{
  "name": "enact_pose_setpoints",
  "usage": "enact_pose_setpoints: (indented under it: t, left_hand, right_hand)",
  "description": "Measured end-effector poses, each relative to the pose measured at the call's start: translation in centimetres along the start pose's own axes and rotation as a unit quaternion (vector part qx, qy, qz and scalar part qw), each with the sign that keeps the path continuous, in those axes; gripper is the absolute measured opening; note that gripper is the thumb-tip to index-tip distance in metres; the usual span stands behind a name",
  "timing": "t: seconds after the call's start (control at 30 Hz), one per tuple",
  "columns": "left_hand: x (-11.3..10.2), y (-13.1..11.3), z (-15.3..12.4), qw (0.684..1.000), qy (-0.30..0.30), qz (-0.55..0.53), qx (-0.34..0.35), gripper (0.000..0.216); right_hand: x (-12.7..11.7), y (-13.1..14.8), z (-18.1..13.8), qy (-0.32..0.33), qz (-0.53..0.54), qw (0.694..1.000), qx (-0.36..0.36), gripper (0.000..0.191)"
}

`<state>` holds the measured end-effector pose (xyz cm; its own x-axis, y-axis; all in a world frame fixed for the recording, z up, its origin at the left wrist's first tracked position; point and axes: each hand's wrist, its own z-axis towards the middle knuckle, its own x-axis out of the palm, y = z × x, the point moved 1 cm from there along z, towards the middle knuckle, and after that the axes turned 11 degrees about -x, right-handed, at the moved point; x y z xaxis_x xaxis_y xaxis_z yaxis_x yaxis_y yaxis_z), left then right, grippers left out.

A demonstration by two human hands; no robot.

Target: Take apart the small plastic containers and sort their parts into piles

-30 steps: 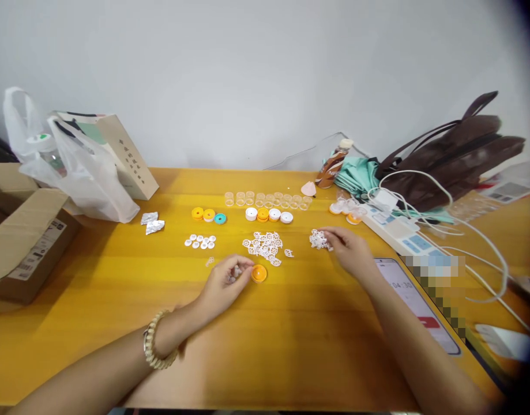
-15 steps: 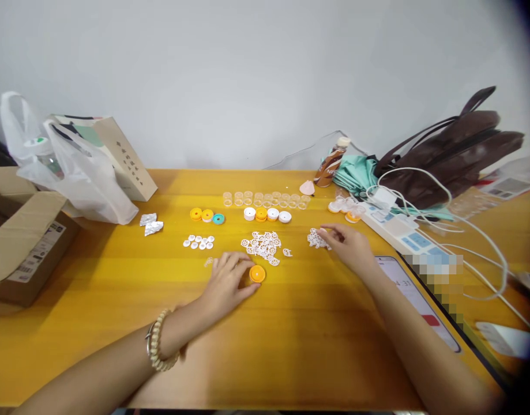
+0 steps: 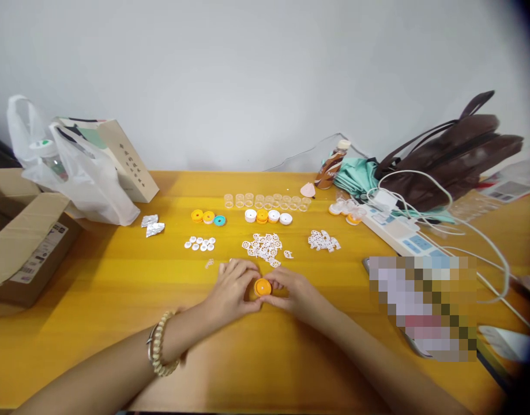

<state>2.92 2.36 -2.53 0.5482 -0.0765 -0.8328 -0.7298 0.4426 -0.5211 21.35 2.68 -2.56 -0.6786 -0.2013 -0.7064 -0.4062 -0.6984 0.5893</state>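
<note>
Fingers of both hands met around an orange cap (image 3: 263, 286) near the middle of the table (image 3: 117, 288). The left hand (image 3: 232, 288) curled against its left side and the right hand (image 3: 290, 290) closed on its right, so the cap sat pinched between the two sets of fingertips, seemingly low over or on the wood. Such a two-sided hold probably steadied the small piece for fitting or pressing. Whether anything lay inside the cap could not be made out.

Supplies lay sorted in groups beyond the hands, likely for easy reach: a pile of white lacy pieces (image 3: 265, 246) just behind the cap, a smaller pile (image 3: 323, 241) to the right, white discs (image 3: 199, 243) to the left, coloured caps (image 3: 207, 217) and white and orange ones (image 3: 268, 216) farther back, then a row of clear cups (image 3: 267, 200).

A blurred patch (image 3: 423, 308) hid what lay at the right. A cardboard box (image 3: 22, 242) was cut off at the left edge, with a plastic bag (image 3: 74, 178) beside it. A brown bag (image 3: 455, 155) and white cables (image 3: 468, 230) crowded the far right corner.
</note>
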Motion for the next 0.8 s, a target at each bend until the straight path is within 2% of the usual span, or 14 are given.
enact_pose_setpoints:
  t: [0.17,0.23,0.3,0.33,0.4,0.43,0.53,0.67,0.8]
  left_hand:
    - [0.2,-0.1,0.0,1.0,-0.002,-0.002,0.001,0.021]
    - [0.2,-0.2,-0.1,1.0,-0.003,-0.004,-0.001,0.021]
    - [0.2,-0.2,-0.1,1.0,-0.001,-0.008,-0.002,0.021]
    - [0.2,-0.1,-0.2,1.0,-0.002,-0.009,-0.003,0.021]
    - [0.2,-0.1,-0.2,1.0,-0.005,-0.009,-0.002,0.021]
    - [0.2,-0.1,-0.2,1.0,-0.005,-0.009,-0.002,0.021]
    - [0.2,0.0,-0.2,1.0,-0.006,-0.006,-0.001,0.022]
    - [0.2,0.0,-0.2,1.0,-0.005,-0.004,-0.002,0.024]
    - [0.3,0.1,-0.2,1.0,-0.011,0.001,0.002,0.024]
  right_hand:
    - [-1.5,0.6,0.4,-0.087,-0.034,0.996,-0.01,0.014]
    - [-3.4,-0.5,1.0,-0.131,-0.064,0.989,0.026,0.018]
    - [-6.0,-2.7,1.8,-0.164,-0.119,0.974,0.098,0.025]
    - [-7.3,-4.1,2.2,-0.165,-0.151,0.964,0.142,0.028]
    - [-9.3,-6.9,3.1,-0.11,-0.215,0.945,0.218,0.03]
    - [-9.9,-8.1,3.5,-0.078,-0.244,0.937,0.237,0.031]
    - [-10.4,-10.8,4.6,-0.041,-0.256,0.936,0.24,0.03]
    - [-9.5,-12.1,5.4,-0.017,-0.241,0.942,0.234,0.024]
    - [-9.3,-11.1,5.2,-0.04,-0.245,0.939,0.238,0.036]
